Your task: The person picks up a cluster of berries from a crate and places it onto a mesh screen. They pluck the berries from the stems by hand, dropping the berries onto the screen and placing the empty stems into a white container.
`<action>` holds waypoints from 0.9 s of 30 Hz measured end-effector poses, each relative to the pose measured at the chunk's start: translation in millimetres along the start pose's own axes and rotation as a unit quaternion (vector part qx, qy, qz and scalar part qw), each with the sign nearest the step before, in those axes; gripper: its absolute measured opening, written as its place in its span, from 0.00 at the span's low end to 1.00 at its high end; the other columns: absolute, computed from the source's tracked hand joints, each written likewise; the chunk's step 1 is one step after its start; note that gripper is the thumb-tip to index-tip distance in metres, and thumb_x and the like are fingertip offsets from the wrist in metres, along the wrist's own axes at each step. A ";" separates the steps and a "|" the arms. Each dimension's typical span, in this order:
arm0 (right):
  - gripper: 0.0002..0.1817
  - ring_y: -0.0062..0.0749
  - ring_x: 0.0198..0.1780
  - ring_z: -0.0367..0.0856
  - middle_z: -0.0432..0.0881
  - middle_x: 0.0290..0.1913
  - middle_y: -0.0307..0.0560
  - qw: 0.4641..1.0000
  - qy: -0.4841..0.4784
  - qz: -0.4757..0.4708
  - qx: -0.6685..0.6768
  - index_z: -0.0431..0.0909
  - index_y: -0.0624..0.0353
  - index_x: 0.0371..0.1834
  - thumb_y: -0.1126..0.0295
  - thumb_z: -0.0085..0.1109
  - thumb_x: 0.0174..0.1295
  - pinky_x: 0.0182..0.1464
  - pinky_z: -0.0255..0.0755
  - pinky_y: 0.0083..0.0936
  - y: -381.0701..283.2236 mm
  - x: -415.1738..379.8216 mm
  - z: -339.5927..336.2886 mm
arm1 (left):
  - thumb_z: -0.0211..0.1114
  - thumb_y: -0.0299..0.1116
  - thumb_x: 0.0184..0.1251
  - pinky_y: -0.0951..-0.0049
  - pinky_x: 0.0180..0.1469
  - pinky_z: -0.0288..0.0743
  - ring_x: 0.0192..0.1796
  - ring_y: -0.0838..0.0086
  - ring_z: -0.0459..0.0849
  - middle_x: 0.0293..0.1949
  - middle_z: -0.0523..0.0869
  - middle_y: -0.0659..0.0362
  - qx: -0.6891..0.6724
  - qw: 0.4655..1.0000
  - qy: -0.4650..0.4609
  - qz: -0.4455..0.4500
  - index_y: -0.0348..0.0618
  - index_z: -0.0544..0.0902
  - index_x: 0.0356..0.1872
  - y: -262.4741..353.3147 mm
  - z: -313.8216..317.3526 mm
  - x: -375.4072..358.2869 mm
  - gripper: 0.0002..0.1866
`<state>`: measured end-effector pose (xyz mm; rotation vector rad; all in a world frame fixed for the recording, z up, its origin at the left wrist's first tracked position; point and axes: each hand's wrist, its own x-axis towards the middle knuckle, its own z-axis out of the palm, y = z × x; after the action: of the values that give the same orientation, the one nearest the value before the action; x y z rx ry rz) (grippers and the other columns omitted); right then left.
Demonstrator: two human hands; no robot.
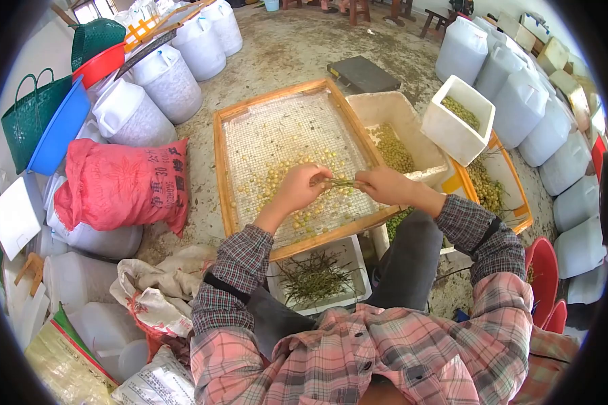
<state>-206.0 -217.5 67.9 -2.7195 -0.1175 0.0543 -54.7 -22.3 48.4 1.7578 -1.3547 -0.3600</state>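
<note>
My left hand (300, 188) and my right hand (386, 185) meet over a wood-framed mesh screen (223, 172). Between them runs a small bunch of thin stems (343, 182), pinched at one end by each hand. Loose yellow-green berries (309, 217) lie scattered on the mesh, most of them under and around my left hand. Below the near edge of the frame, between my knees, a white box (363, 270) holds a tangle of dark and green bare stems (314, 278).
Beside the screen stand a foam box (431, 174) and a smaller white foam box (456, 137), both with berries. An orange crate (525, 220) holds more. A pink sack (125, 185) and white jugs (165, 81) line the left; more jugs (523, 101) line the right.
</note>
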 end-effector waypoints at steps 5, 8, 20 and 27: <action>0.16 0.59 0.36 0.78 0.79 0.29 0.61 1.000 -0.015 -0.003 0.010 0.74 0.61 0.36 0.58 0.47 0.70 0.40 0.69 0.50 -3.6 -1.2 -7.7 | 0.60 0.34 0.68 0.68 0.36 0.74 0.32 0.67 0.79 0.32 0.81 0.55 0.137 0.989 -0.059 -0.005 0.38 0.83 0.45 2.8 -15.3 -6.4 0.12; 0.16 0.59 0.36 0.77 0.78 0.29 0.61 1.000 0.004 -0.011 0.014 0.74 0.62 0.36 0.59 0.47 0.70 0.41 0.69 0.49 5.0 -11.2 -12.4 | 0.57 0.39 0.70 0.66 0.39 0.74 0.35 0.64 0.79 0.35 0.80 0.54 0.174 0.981 -0.075 -0.035 0.36 0.81 0.40 -3.6 -32.3 -16.8 0.14; 0.18 0.56 0.35 0.77 0.78 0.30 0.59 0.997 -0.061 -0.001 0.049 0.74 0.64 0.35 0.58 0.47 0.71 0.40 0.69 0.45 7.5 -19.1 -16.0 | 0.52 0.47 0.75 0.69 0.28 0.67 0.24 0.76 0.71 0.22 0.70 0.63 0.058 0.971 -0.199 -0.120 0.37 0.80 0.42 -19.3 -49.8 -34.4 0.20; 0.16 0.40 0.33 0.78 0.78 0.29 0.52 0.990 -0.074 0.041 0.109 0.75 0.64 0.35 0.60 0.49 0.70 0.38 0.70 0.36 6.6 -47.6 -22.0 | 0.52 0.38 0.76 0.80 0.24 0.74 0.33 0.81 0.80 0.29 0.80 0.62 -0.120 0.948 -0.160 -0.248 0.39 0.82 0.45 -34.5 -79.6 -51.4 0.14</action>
<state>-251.6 -236.7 86.3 -2.4977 -0.0402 0.2762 2.1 60.7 54.9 1.8670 -1.0043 -1.0817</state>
